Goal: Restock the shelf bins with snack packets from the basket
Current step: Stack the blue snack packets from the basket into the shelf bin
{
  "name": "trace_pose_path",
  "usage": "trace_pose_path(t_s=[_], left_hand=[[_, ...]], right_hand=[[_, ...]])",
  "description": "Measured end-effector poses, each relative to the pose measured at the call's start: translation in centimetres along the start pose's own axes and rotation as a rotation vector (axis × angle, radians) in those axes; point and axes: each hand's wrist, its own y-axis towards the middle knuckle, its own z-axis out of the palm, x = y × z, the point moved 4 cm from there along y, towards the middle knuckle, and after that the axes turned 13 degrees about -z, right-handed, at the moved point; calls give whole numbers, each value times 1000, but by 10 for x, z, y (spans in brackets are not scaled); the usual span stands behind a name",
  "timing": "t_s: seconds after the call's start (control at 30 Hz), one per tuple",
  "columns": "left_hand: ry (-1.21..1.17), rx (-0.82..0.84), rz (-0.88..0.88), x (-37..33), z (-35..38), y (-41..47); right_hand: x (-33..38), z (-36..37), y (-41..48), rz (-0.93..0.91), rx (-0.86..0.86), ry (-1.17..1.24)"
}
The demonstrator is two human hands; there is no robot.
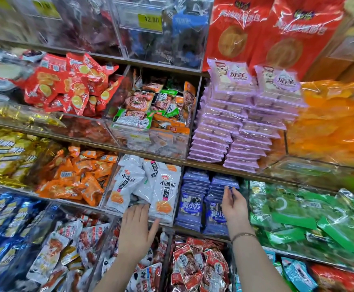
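Note:
Shelves of clear acrylic bins hold snack packets. White packets (163, 190) with an orange picture lean in the middle bin. My left hand (137, 227) lies flat with straight fingers against the front wall of that bin, below the white packets. To the right stand stacked dark-blue packets (191, 204). My right hand (233, 204) reaches to the right stack of blue packets, its fingertips touching the top ones; it holds no packet that I can see. The basket is out of view.
Orange packets (77, 175) fill the bin on the left, green packets (298, 216) the bin on the right. Above are pink stacked packs (231, 131) and a bin of mixed green and orange packets (150, 110). Red meat-snack packets (195, 262) lie below my hands.

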Motion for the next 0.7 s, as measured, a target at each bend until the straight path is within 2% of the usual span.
trace_pose_path(t_s=[0.07,0.13,0.2,0.23,0.3,0.33,0.37,0.5,0.7], left_hand=[[4,5,2,1,1,1],[4,11,2,2,3,1],[-3,6,7,2,4,1],[-7,-3,14,2,4,1],[-13,-23,28,1,3,1],[-14,-30,29,1,3,1],[-16,-38,26,2,3,1],[-19,-13,5,2,3,0],[-23,22,-5,-1,-2,-2]], right_hand=[[-3,-7,-1,-10,47,-137],[-7,-18,3,-46,113,-453],[-6,-20,8,-213,262,-1046],[-5,-16,10,-315,418,-1429],[-10,-3,13,-379,751,-2054],[-10,4,16,-365,845,-2231],[-9,12,18,-355,893,-2316],[-3,48,29,-399,922,-2400],[-6,45,31,-425,848,-2232]])
